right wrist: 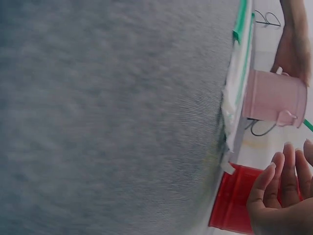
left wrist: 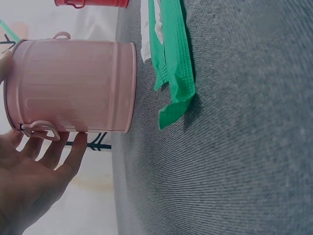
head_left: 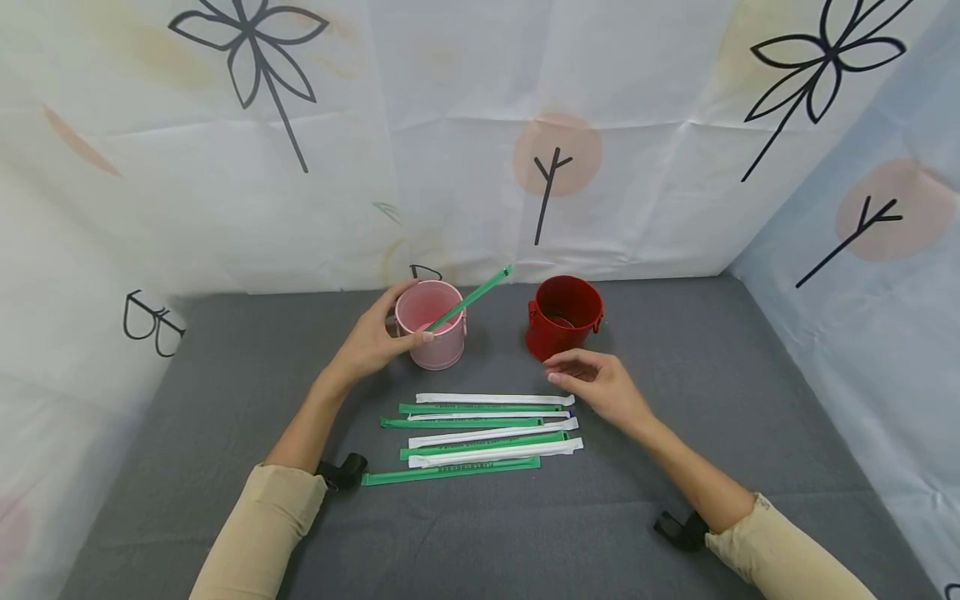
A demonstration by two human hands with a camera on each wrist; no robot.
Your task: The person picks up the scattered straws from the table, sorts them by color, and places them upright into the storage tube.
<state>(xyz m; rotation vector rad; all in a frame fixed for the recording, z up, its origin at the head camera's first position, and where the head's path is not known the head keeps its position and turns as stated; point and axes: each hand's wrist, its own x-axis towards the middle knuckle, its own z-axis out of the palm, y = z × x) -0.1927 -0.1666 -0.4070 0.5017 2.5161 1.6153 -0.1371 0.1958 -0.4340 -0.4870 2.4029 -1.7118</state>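
Note:
My left hand [head_left: 371, 340] grips a small pink bucket [head_left: 437, 354], thumb across the near rim and fingers round its left side. A green paper-wrapped straw [head_left: 483, 290] leans up out of that bucket toward the right. In the left wrist view, the bucket [left wrist: 73, 88] has small loop handles, and the fingers touch its side. Just in front of a red bucket [head_left: 547, 337], my right hand [head_left: 603, 390] hovers with loosely bent fingers, holding nothing. The right wrist view shows this hand [right wrist: 283, 196] overlapping the red bucket [right wrist: 232, 200]; whether they touch, I cannot tell.
Several wrapped straws, green [head_left: 450, 473] and white [head_left: 495, 398], lie side by side on the grey cloth [head_left: 480, 542] in front of the buckets. A patterned white curtain [head_left: 450, 167] stands behind and at both sides. Black bands [head_left: 345, 472] sit at both wrists.

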